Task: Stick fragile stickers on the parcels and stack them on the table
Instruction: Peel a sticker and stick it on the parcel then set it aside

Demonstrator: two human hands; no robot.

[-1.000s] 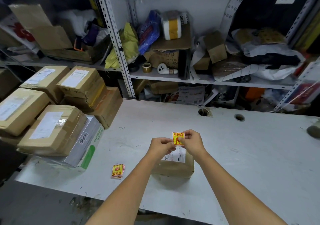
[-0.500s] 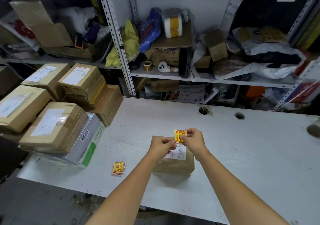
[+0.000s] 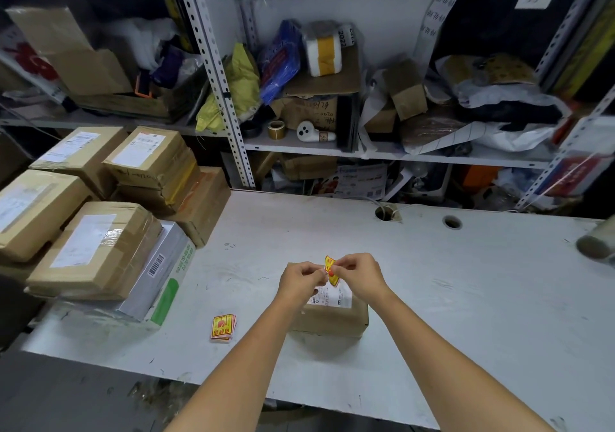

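At your ten o'clock, a heap of parcels (image 3: 93,248) crowds the left end of the table (image 3: 466,298): I count six brown cardboard cartons with white labels, some glossy with clear tape, resting on one long grey box (image 3: 159,275) with a green stripe and a barcode. At about eight o'clock from the parcel you are working on, a small fanned stack of stickers (image 3: 223,327) lies flat on the scuffed white tabletop, red and yellow. Your left hand (image 3: 301,280) has its fingers curled, pinching the left edge of a single fragile sticker (image 3: 331,270); your right hand (image 3: 357,277) pinches its right side. The sticker is bent between them, just above the far edge of one small cardboard parcel (image 3: 332,315), whose white label your hands partly cover. At one o'clock, two round cable holes (image 3: 452,222) pierce the table, and at three o'clock, one tape roll (image 3: 597,243) sits blurred at the edge.
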